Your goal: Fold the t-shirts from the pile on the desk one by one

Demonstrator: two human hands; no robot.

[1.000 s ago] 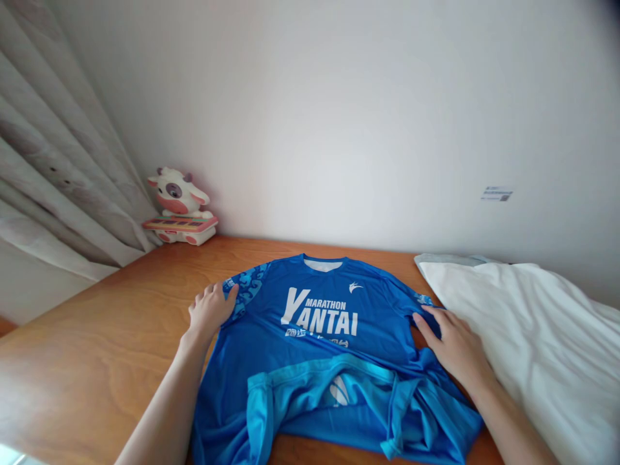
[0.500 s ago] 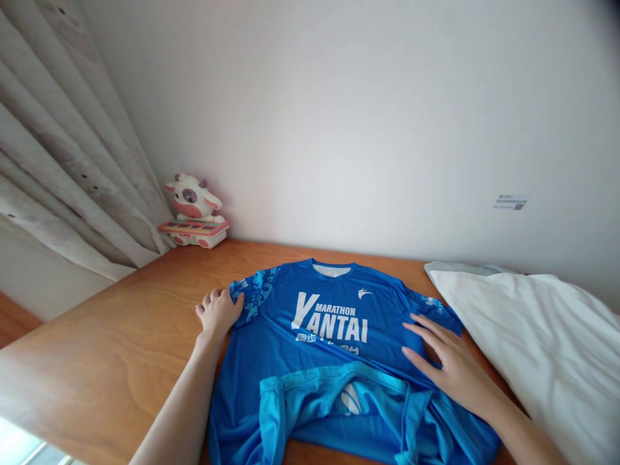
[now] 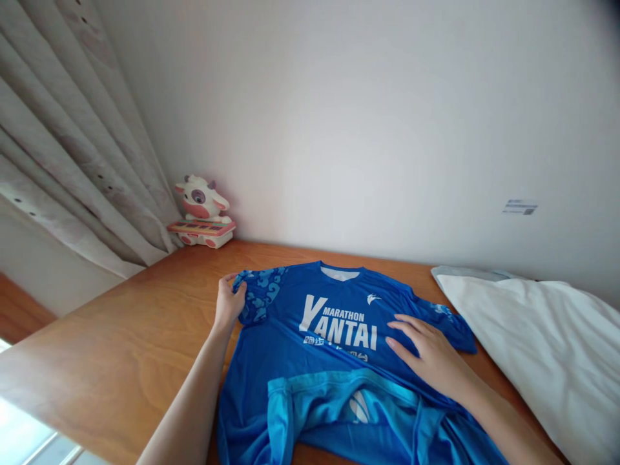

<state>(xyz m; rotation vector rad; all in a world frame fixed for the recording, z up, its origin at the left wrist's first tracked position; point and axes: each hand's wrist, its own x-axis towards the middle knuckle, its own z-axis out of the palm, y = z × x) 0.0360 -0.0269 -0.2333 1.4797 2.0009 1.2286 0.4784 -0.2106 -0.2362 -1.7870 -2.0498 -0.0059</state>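
A blue short-sleeved T-shirt [image 3: 271,349] with white "Marathon Yantai" lettering lies front side up, its collar toward the wall. Its lower hem is bunched and folded back, baring the lighter blue inside. At the patterned sleeve on the left, my left hand [image 3: 231,300] pinches the cuff between thumb and fingers. My right hand [image 3: 426,352] is spread over the right part of the chest, beside the lettering, fingers apart and gripping nothing. Whether its fingertips press on the cloth I cannot tell.
The shirt lies on a wooden tabletop [image 3: 159,323]. A toy cow with a small keyboard [image 3: 201,216] stands in the back left corner by a curtain [image 3: 72,142]. White cloth [image 3: 537,336] lies at the right. Behind is a pale wall with a label [image 3: 520,207].
My left hand has closed on the left sleeve, which is now spread flatter. My right hand has shifted left over the chest, and the right sleeve shows more fully. The view has turned slightly.
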